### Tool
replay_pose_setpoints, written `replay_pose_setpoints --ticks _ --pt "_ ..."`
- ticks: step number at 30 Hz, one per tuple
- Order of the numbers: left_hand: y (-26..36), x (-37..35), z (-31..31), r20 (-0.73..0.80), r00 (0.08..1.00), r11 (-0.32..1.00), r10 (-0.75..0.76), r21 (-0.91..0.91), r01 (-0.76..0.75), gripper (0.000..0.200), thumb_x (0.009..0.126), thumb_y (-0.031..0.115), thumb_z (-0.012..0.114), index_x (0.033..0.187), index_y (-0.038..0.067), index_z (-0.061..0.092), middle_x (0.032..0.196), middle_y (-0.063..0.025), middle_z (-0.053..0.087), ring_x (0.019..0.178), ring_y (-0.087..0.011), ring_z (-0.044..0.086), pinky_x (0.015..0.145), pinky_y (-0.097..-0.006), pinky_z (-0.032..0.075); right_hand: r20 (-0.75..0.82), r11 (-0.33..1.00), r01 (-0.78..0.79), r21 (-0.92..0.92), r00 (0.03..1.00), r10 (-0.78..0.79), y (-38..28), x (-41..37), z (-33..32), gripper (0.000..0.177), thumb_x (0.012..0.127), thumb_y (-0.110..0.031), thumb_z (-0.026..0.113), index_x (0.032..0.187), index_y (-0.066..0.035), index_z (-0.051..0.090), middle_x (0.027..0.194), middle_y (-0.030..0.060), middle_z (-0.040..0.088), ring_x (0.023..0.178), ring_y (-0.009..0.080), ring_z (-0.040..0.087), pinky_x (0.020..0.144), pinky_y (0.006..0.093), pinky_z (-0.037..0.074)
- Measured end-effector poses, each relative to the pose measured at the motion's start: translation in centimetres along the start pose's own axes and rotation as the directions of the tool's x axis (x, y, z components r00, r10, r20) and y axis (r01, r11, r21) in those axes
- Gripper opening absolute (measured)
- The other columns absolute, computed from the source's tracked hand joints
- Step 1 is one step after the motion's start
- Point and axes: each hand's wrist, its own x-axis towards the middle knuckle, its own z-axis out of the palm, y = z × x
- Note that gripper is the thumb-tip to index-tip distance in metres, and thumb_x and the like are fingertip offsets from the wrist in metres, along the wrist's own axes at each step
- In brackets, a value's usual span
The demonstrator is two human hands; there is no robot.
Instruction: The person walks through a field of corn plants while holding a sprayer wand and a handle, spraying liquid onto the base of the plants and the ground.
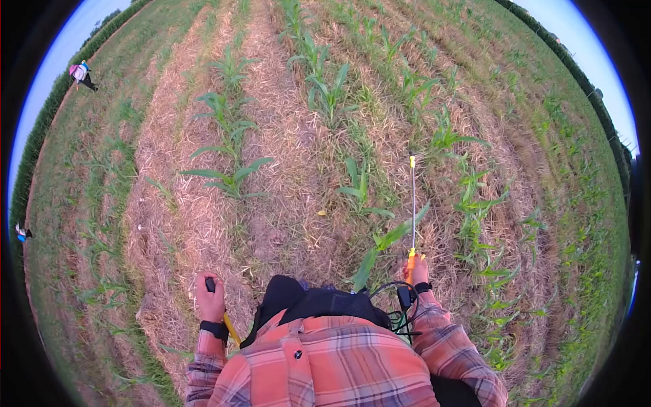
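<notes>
My left hand (209,298) is closed round the black grip of a yellow lever (232,330) that runs down beside my body. On the other side, my right hand (420,270) holds the orange handle of a spray wand (413,203). The wand's thin metal rod points forward and ends in a yellow nozzle over straw between young corn plants. A broad corn leaf (365,269) lies just left of the wand. Black bands circle both wrists, and dark cables (405,319) loop beside my right wrist.
Rows of young corn (234,178) run forward, with dry straw (274,136) and grass between them. Two people, one higher up (82,74) and one lower (22,233), are far off at the left edge. Tall green plants border the field.
</notes>
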Motion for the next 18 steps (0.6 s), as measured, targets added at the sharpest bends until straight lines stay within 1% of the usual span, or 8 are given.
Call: replay_pose_setpoints --ticks 2,3,7,11,13,15,17,18 --pt "0.2 0.5 -1.0 0.009 1.0 0.995 0.015 0.101 -0.016 0.013 0.069 0.0 0.052 0.078 0.007 0.046 0.06 0.0031 0.037 0.052 -0.005 0.034 0.048 -0.0191 0.03 -0.028 0.997 -0.03 0.065 0.999 0.032 0.3 -1.0 0.3 0.022 0.083 -0.031 0.036 0.087 -0.01 0.038 0.057 0.0076 0.048 0.038 0.0141 0.042 0.032 0.0237 0.033" --pt "-0.7 0.9 2.3 0.027 0.999 0.997 -0.046 0.06 0.044 0.013 0.069 0.0 0.052 0.078 0.007 0.046 0.06 0.0031 0.037 0.052 -0.005 0.034 0.048 -0.0191 0.03 -0.085 0.994 -0.059 0.087 0.994 0.067 -2.8 -0.7 -1.4 0.02 0.082 -0.03 0.037 0.085 -0.01 0.04 0.056 0.0073 0.047 0.038 0.0141 0.042 0.032 0.0235 0.033" --pt "-0.8 5.8 3.5 0.0 1.0 0.998 0.023 0.058 -0.023 0.012 0.067 0.001 0.053 0.075 0.006 0.046 0.061 0.0 0.041 0.054 -0.0087 0.039 0.05 -0.023 0.033 -0.037 1.0 -0.023 0.002 0.999 0.023 -3.2 1.8 2.7 0.024 0.081 -0.031 0.037 0.081 -0.008 0.041 0.055 0.0076 0.047 0.036 0.0147 0.041 0.032 0.0245 0.033" --pt "-3.3 9.6 4.1 -0.002 0.996 0.996 -0.089 0.023 0.089 0.013 0.066 0.004 0.055 0.077 0.006 0.047 0.058 -0.0002 0.041 0.052 -0.0092 0.039 0.048 -0.0234 0.034 0.016 0.978 0.028 -0.208 1.0 -0.026 -3.0 4.5 7.1 0.025 0.081 -0.032 0.037 0.081 -0.007 0.041 0.055 0.0077 0.047 0.038 0.0149 0.043 0.032 0.0247 0.033" --pt "-3.6 11.7 3.6 -0.06 0.998 0.999 0.012 0.045 -0.01 0.014 0.066 0.005 0.056 0.077 0.006 0.047 0.055 -0.0011 0.041 0.05 -0.0092 0.039 0.046 -0.0237 0.033 0.009 0.954 -0.065 -0.293 0.997 0.07 -3.3 6.2 11.4 0.024 0.081 -0.032 0.037 0.081 -0.008 0.041 0.054 0.0078 0.047 0.037 0.0148 0.042 0.03 0.0247 0.032" --pt "-3.8 13.6 3.0 -0.079 0.996 0.999 -0.028 0.025 0.031 0.015 0.066 0.007 0.057 0.078 0.007 0.048 0.052 -0.0015 0.04 0.048 -0.009 0.039 0.045 -0.0238 0.033 0.106 0.906 -0.073 -0.418 0.986 0.128 -4.6 6.4 16.6 0.023 0.081 -0.032 0.038 0.082 -0.009 0.041 0.052 0.0076 0.046 0.036 0.0147 0.041 0.029 0.0244 0.031" --pt "-3.4 15.1 2.1 -0.115 0.991 0.997 -0.073 0.017 0.075 0.014 0.066 0.007 0.057 0.078 0.007 0.048 0.052 -0.0015 0.04 0.047 -0.0092 0.039 0.044 -0.0239 0.033 0.213 0.927 -0.17 -0.334 0.945 0.25 -3.9 7.5 20.4 0.024 0.081 -0.033 0.04 0.081 -0.009 0.04 0.051 0.008 0.046 0.036 0.015 0.042 0.029 0.0239 0.032" --pt "-3.3 15.7 1.8 -0.112 0.986 0.993 -0.12 -0.002 0.12 0.014 0.066 0.008 0.057 0.077 0.007 0.048 0.051 -0.0014 0.041 0.046 -0.0094 0.039 0.044 -0.024 0.034 0.272 0.865 -0.005 -0.502 0.948 0.164 -5.6 5.1 23.6 0.024 0.082 -0.031 0.042 0.081 -0.008 0.039 0.052 0.0085 0.047 0.037 0.0151 0.044 0.03 0.0236 0.033"
